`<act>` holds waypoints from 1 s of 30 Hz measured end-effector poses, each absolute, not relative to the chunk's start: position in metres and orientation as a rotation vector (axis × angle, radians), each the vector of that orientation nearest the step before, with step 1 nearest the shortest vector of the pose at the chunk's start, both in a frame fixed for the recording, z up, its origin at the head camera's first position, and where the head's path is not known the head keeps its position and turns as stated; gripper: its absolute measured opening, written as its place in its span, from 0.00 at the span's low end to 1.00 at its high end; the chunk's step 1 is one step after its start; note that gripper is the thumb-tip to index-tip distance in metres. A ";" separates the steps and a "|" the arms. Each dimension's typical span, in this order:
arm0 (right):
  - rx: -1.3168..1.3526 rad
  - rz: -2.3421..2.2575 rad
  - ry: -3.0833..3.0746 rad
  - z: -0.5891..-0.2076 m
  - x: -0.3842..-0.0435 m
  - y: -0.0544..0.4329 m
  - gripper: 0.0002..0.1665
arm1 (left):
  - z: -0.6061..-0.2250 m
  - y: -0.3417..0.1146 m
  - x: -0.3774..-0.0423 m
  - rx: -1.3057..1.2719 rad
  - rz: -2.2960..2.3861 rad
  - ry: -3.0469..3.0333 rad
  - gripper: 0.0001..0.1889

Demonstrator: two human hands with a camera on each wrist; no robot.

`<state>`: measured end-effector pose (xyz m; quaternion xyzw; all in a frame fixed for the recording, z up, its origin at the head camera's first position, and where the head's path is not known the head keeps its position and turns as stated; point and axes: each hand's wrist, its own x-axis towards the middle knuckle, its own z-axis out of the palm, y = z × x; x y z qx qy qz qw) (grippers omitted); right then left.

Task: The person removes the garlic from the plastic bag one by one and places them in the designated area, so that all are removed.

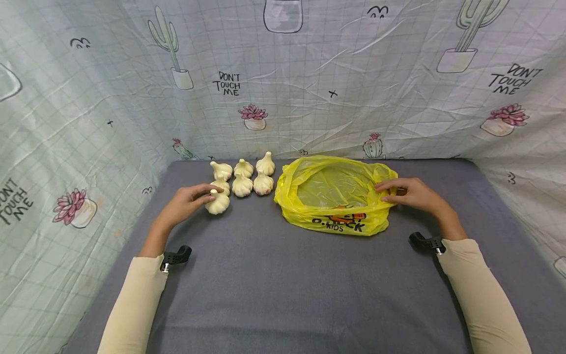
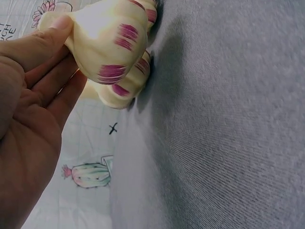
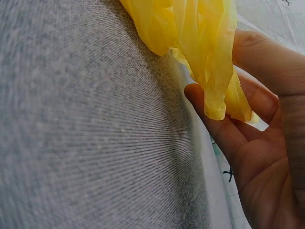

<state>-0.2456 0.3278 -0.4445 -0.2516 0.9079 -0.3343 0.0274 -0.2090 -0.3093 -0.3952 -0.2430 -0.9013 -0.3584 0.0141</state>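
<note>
At the left, my left hand point(image 1: 187, 200) pinches a garlic bulb point(image 1: 217, 202) by its neck between thumb and fingers. The same bulb point(image 2: 110, 40), pale with purple streaks, fills the top of the left wrist view. Several other garlic bulbs point(image 1: 242, 186) sit close together just behind it. A yellow plastic bag point(image 1: 336, 223) with printed letters lies with its mouth spread wide. My right hand point(image 1: 413, 193) pinches the bag's right rim. In the right wrist view, the yellow plastic point(image 3: 205, 52) hangs between my thumb and fingers.
A grey cloth point(image 1: 283, 290) covers the table. Behind and at both sides hangs a printed curtain point(image 1: 309, 118) with cactus drawings and lettering. Each wrist wears a black camera mount, one at the left point(image 1: 178, 255) and one at the right point(image 1: 425, 242).
</note>
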 end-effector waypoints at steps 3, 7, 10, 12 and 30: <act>-0.783 -1.027 2.807 -0.445 -0.245 0.328 0.18 | -0.396 -0.313 -0.208 -0.721 -1.119 -2.827 0.14; -0.765 -1.032 2.800 -0.444 -0.243 0.327 0.18 | -0.398 -0.316 -0.206 -0.715 -1.134 -2.834 0.13; -0.757 -1.045 2.792 -0.443 -0.242 0.326 0.18 | -0.399 -0.319 -0.205 -0.710 -1.114 -2.843 0.13; -0.761 -1.051 2.792 -0.443 -0.242 0.325 0.17 | -0.399 -0.320 -0.203 -0.698 -1.090 -2.848 0.13; -0.765 -1.040 2.803 -0.443 -0.244 0.323 0.17 | -0.385 -0.313 -0.193 -0.674 -1.061 -2.838 0.14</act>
